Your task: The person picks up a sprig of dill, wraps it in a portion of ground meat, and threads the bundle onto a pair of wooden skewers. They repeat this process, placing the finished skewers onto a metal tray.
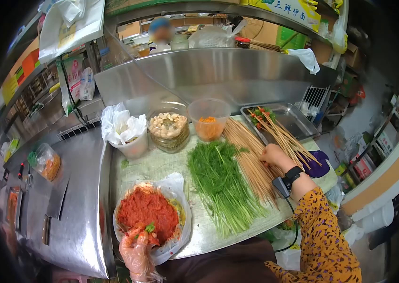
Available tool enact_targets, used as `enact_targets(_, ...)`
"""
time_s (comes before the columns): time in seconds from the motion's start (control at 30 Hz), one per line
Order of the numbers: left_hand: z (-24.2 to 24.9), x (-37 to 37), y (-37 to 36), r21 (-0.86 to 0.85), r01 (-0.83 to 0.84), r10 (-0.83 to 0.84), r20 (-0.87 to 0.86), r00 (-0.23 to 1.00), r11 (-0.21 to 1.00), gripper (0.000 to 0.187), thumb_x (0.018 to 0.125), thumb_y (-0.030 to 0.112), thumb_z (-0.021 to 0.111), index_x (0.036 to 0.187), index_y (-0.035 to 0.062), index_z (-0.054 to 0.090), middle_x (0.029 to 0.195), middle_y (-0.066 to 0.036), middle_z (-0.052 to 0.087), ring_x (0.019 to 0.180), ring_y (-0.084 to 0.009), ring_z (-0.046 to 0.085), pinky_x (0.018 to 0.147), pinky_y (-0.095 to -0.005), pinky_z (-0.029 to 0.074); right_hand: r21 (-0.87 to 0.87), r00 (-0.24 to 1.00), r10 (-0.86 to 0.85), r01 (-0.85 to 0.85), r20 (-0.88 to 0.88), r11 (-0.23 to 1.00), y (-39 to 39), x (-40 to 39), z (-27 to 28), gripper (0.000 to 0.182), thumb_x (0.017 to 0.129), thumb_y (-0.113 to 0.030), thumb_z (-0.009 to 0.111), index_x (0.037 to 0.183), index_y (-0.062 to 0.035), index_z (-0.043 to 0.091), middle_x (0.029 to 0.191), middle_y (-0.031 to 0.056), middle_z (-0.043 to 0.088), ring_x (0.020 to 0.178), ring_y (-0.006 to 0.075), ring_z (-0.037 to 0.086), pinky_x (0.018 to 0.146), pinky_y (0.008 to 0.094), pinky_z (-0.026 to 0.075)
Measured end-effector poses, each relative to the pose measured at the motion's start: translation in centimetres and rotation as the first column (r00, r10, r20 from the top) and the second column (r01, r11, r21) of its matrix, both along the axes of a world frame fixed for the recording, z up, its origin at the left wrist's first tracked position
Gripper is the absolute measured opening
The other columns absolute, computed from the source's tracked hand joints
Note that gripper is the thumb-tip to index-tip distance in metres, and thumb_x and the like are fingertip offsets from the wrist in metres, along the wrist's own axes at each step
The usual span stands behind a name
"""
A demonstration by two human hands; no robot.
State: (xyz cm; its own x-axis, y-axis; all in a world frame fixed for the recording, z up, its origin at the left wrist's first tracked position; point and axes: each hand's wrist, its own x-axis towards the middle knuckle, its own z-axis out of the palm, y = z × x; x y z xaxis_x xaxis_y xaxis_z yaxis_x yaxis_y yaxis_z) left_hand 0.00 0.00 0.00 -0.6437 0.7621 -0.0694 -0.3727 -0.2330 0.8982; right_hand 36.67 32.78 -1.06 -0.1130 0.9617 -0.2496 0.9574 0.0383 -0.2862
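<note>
My left hand [137, 250], in a clear plastic glove, is at the near edge of a bag-lined bowl [182, 226] of red marinated minced meat [147, 212]. Its fingers are closed round a bit of the red meat with a green herb sprig [150, 228] on top. On the right, my bare right hand [275, 155] reaches over a pile of bamboo skewers [249, 160], fingers curled down onto them; the fingertips are partly hidden. Between the hands lies a bunch of feathery green herbs [220, 184] on the cutting board [162, 170].
A metal tray [296, 120] at the back right holds filled skewers [265, 115]. Behind the board stand a jar of peeled garlic [169, 127], a tub of shredded orange food [209, 120] and a bag-lined tub [131, 141]. A cleaver [58, 198] lies left. A person [161, 35] is beyond the steel partition.
</note>
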Motion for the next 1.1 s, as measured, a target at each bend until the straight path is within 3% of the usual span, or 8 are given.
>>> enact_targets(0.2, 0.4, 0.6, 0.4, 0.015, 0.062, -0.062, -0.015, 0.998, 0.998, 0.021, 0.084, 0.004, 0.062, 0.103, -0.0018, 0.056, 0.094, -0.010, 0.063, 0.075, -0.0149, 0.063, 0.062, -0.0240, 0.055, -0.100, 0.932, -0.104, 0.073, -0.348, 0.992, -0.6, 1.1, -0.5, 0.015, 0.081, -0.012, 0.063, 0.074, 0.0017, 0.064, 0.061, 0.0089, 0.064, 0.054, 0.0138, 0.062, 0.048, 0.0249, 0.048)
enact_targets(0.3, 0.6, 0.5, 0.4, 0.035, 0.052, -0.052, -0.002, 0.999, 0.998, 0.021, 0.084, 0.004, 0.061, 0.104, -0.0024, 0.056, 0.095, -0.010, 0.062, 0.077, -0.0149, 0.063, 0.066, -0.0241, 0.054, -0.273, 0.715, -0.198, 0.011, -0.670, 0.962, -1.7, 0.8, 0.0, 0.012, 0.081, -0.011, 0.061, 0.078, -0.0001, 0.063, 0.068, 0.0082, 0.066, 0.055, 0.0125, 0.062, 0.049, 0.0237, 0.050)
enact_targets(0.37, 0.3, 0.4, 0.5, 0.069, 0.043, -0.045, 0.022, 0.999, 0.997, 0.023, 0.085, 0.004, 0.061, 0.106, -0.0025, 0.055, 0.097, -0.010, 0.062, 0.079, -0.0151, 0.063, 0.068, -0.0241, 0.054, -0.302, 0.361, -0.272, -0.028, -0.892, 0.953, -3.6, -0.4, 1.6, 0.010, 0.086, -0.012, 0.060, 0.085, -0.0024, 0.060, 0.076, 0.0070, 0.066, 0.061, 0.0117, 0.063, 0.053, 0.0218, 0.051)
enact_targets(0.47, 0.4, 1.2, 1.4, 0.082, -0.044, 0.034, 0.123, 0.992, 0.996, 0.021, 0.085, 0.003, 0.061, 0.104, 0.0014, 0.053, 0.092, -0.009, 0.061, 0.077, -0.0171, 0.062, 0.063, -0.0237, 0.053, -0.205, 0.046, -0.201, -0.125, -0.979, 0.971, -8.2, -4.8, 3.3, 0.013, 0.089, -0.014, 0.059, 0.094, -0.0028, 0.058, 0.084, 0.0081, 0.066, 0.068, 0.0113, 0.064, 0.058, 0.0221, 0.052)
enact_targets(0.57, 1.1, 1.8, 2.1, 0.083, -0.075, 0.052, 0.248, 0.967, 0.994, 0.024, 0.085, 0.004, 0.061, 0.108, 0.0036, 0.053, 0.097, -0.006, 0.060, 0.082, -0.0163, 0.063, 0.064, -0.0229, 0.053, -0.136, -0.079, -0.148, -0.136, -0.986, 0.981, -13.6, -10.3, 4.2, 0.013, 0.090, -0.013, 0.057, 0.097, -0.0020, 0.056, 0.089, 0.0097, 0.065, 0.071, 0.0120, 0.064, 0.062, 0.0223, 0.052)
enact_targets(0.83, 0.6, 0.9, 1.8, 0.184, -0.026, -0.044, 0.371, 0.928, 0.983, 0.024, 0.087, 0.002, 0.057, 0.111, -0.0004, 0.053, 0.099, -0.012, 0.061, 0.085, -0.0180, 0.065, 0.056, -0.0175, 0.055, 0.013, -0.256, -0.051, -0.242, -0.965, 0.970, -21.2, -18.0, 1.8, 0.013, 0.093, -0.013, 0.052, 0.099, -0.0012, 0.054, 0.085, 0.0105, 0.063, 0.071, 0.0153, 0.064, 0.063, 0.0242, 0.052)
enact_targets(0.97, 0.2, 1.3, 1.5, 0.111, -0.041, 0.016, 0.217, 0.976, 0.993, 0.023, 0.087, 0.001, 0.057, 0.109, -0.0034, 0.053, 0.098, -0.014, 0.062, 0.081, -0.0206, 0.066, 0.066, -0.0256, 0.058, -0.022, -0.221, -0.146, -0.482, -0.964, 0.876, -22.0, -17.7, 2.3, 0.014, 0.093, -0.013, 0.050, 0.096, -0.0005, 0.056, 0.081, 0.0087, 0.061, 0.069, 0.0164, 0.063, 0.064, 0.0259, 0.051)
enact_targets(1.1, 0.1, 1.0, 0.5, 0.033, 0.008, -0.009, 0.030, 1.000, 0.999, 0.025, 0.085, -0.002, 0.058, 0.109, -0.0071, 0.054, 0.101, -0.015, 0.063, 0.085, -0.0224, 0.065, 0.074, -0.0299, 0.056, -0.107, 0.030, -0.116, -0.653, -0.993, 0.750, -21.9, -16.7, 3.6, 0.022, 0.095, -0.018, 0.047, 0.092, 0.0014, 0.057, 0.080, 0.0104, 0.061, 0.068, 0.0180, 0.063, 0.063, 0.0277, 0.052)
